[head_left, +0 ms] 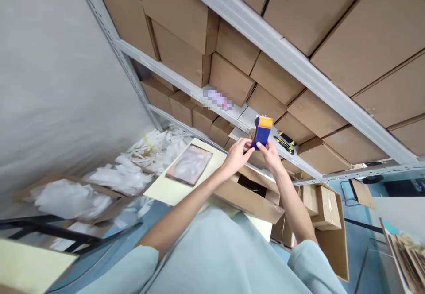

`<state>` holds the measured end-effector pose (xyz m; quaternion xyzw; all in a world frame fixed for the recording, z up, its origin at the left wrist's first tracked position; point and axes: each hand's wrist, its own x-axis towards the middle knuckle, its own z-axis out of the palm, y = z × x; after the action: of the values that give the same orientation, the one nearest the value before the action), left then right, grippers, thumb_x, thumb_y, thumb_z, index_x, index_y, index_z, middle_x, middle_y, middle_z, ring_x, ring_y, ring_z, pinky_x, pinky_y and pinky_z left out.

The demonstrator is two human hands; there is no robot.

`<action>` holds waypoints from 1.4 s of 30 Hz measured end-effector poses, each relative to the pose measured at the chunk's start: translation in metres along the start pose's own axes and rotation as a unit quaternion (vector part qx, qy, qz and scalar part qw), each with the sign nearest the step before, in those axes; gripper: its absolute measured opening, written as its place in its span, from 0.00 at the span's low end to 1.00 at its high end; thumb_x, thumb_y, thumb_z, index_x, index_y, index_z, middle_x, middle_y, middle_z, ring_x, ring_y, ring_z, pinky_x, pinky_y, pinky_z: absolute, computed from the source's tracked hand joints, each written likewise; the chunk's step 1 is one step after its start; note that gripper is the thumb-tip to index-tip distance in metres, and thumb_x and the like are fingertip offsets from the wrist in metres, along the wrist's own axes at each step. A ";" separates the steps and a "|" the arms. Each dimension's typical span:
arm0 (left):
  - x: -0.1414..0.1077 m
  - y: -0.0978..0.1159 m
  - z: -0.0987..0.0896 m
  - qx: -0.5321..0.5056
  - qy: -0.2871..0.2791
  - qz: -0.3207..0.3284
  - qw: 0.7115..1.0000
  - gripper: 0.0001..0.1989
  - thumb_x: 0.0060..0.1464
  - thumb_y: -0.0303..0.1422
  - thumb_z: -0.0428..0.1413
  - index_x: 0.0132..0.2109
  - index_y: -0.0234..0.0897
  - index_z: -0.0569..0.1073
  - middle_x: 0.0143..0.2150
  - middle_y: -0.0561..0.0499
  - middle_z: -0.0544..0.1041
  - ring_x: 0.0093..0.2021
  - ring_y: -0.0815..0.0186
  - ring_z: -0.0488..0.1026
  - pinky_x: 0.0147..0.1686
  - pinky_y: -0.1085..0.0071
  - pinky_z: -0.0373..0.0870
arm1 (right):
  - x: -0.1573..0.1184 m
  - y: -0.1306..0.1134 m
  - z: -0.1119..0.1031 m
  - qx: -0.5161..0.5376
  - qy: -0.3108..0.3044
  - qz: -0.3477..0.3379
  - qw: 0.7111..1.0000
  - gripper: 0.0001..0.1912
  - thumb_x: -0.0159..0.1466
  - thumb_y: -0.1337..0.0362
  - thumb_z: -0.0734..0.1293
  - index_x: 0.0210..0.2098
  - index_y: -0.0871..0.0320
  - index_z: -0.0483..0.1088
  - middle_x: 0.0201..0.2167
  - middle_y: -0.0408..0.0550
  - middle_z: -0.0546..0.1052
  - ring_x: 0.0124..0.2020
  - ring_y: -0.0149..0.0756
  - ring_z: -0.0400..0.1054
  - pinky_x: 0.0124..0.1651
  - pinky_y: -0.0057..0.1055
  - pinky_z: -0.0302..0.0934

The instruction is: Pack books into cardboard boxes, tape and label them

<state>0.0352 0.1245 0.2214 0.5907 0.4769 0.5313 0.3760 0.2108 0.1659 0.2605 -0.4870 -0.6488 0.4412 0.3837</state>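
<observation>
A small dark blue box with an orange end [262, 132] is held up in front of the shelf. My left hand [238, 152] has its fingers closed on the box's left side. On its lower right side, my right hand [269, 153] grips the same box, thumb against its face. Just behind the box, a roll of tape [251, 133] shows in part. Yellow and black cutters [285, 142] lie on the shelf edge to the right of the box.
Brown cartons [232, 75] fill the metal shelves. A flat plastic-covered item [190, 164] lies on a pale yellow tabletop [159, 190]. An open carton [245, 196] stands below my hands. White scraps [159, 148] are piled at left, and a large box [335, 249] holds smaller boxes at right.
</observation>
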 end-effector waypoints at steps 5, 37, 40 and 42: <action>-0.047 0.019 -0.006 -0.025 0.050 0.040 0.998 0.07 0.71 0.36 0.65 0.53 0.43 0.81 0.49 0.47 0.87 0.48 0.58 0.87 0.55 0.61 0.87 | -0.074 -0.016 0.031 0.086 0.084 0.009 0.993 0.35 0.69 0.36 0.76 0.62 0.55 0.77 0.59 0.58 0.87 0.61 0.49 0.82 0.72 0.49 0.73; -0.065 0.070 -0.110 -0.031 -0.005 0.018 0.999 0.15 0.66 0.52 0.71 0.41 0.47 0.89 0.39 0.50 0.86 0.41 0.59 0.85 0.44 0.63 0.86 | -0.136 -0.057 -0.010 -0.271 -0.160 -0.149 0.938 0.13 0.79 0.47 0.72 0.50 0.49 0.80 0.46 0.52 0.88 0.48 0.50 0.82 0.58 0.48 0.78; -0.069 0.076 -0.096 -0.022 0.021 0.033 0.999 0.13 0.69 0.47 0.69 0.40 0.45 0.88 0.37 0.51 0.85 0.37 0.63 0.82 0.38 0.66 0.82 | -0.136 -0.062 -0.018 -0.284 -0.168 -0.131 0.935 0.16 0.81 0.45 0.70 0.49 0.49 0.79 0.42 0.50 0.87 0.44 0.48 0.80 0.52 0.45 0.77; -0.071 0.079 -0.087 -0.031 0.050 0.040 0.997 0.13 0.70 0.45 0.68 0.40 0.43 0.88 0.37 0.51 0.85 0.36 0.64 0.81 0.36 0.67 0.80 | -0.136 -0.070 -0.024 -0.290 -0.191 -0.099 0.933 0.19 0.81 0.42 0.68 0.50 0.50 0.79 0.41 0.49 0.86 0.41 0.46 0.79 0.48 0.41 0.76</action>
<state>-0.0359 0.0302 0.2903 0.5698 0.4549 0.5893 0.3481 0.2442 0.0292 0.3247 -0.4169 -0.8544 0.2786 0.1364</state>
